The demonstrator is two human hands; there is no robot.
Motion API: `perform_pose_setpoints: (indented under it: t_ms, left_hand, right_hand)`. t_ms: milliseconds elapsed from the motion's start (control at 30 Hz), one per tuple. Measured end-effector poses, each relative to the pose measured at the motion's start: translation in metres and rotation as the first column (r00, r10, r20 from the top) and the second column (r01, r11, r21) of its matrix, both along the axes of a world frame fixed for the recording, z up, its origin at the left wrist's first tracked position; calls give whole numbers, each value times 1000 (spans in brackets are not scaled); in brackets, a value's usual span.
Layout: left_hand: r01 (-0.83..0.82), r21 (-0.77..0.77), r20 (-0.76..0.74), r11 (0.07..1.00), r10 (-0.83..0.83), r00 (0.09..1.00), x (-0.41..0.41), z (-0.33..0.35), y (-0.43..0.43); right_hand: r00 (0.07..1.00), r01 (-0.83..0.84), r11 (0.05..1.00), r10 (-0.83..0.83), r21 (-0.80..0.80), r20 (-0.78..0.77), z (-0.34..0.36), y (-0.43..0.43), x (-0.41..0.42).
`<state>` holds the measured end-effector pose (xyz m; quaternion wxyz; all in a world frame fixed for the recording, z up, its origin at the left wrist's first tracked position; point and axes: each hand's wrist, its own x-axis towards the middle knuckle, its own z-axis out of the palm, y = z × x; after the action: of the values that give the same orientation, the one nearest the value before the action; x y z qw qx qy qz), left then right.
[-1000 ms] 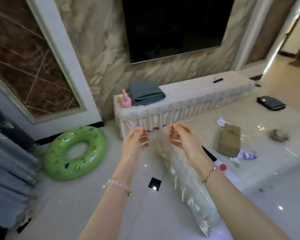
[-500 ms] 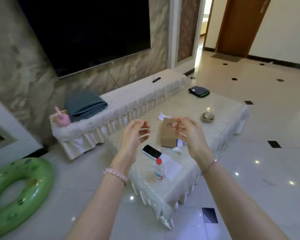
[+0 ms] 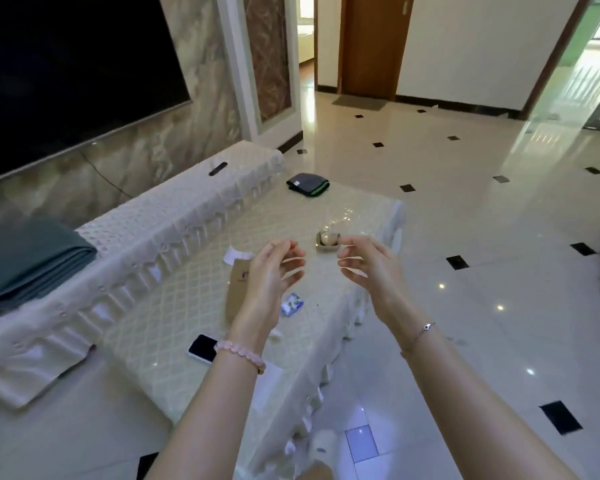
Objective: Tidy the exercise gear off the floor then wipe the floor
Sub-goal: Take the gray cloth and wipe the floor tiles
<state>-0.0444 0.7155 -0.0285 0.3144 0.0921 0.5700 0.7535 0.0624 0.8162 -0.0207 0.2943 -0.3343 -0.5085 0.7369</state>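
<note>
Gaze now farther right; left hand [image 3: 271, 271], right hand [image 3: 371, 268] aloft; fingers loosely curled

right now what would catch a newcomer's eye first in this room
The left hand with its pink bead bracelet and the right hand with a thin silver chain hang mid-frame, loosely curled, holding nothing. Below them stands the low table draped in cream lace cloth, bearing a brown cardboard box. A large black wall television fills the upper left; glossy white floor tiles spread right.
</note>
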Motion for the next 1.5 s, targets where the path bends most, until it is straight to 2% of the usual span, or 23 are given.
perform_pose_setpoints:
  t_ms: [167, 567, 733, 1133, 1500]
  left_hand:
    - [80, 11, 22, 997, -81, 996, -32, -15, 105]
    - [128, -31, 55, 991, -126, 991, -122, -4, 359]
    - [113, -49, 56, 992, -110, 992, -146, -15, 447]
    - [-183, -125, 133, 975, 200, 971, -209, -36, 643]
    - [-377, -225, 174, 898, 418, 892, -299, -75, 702]
  right_hand:
    - [999, 30, 999, -31, 15, 37, -12, 98, -26]
    - [988, 128, 992, -129, 18, 86, -14, 346, -106]
    - [990, 110, 994, -112, 25, 89, -21, 438, -133]
    - [975, -151, 988, 154, -25, 159, -39, 667, -228]
    - [890, -359, 926, 376, -115, 258, -83, 755, -350]
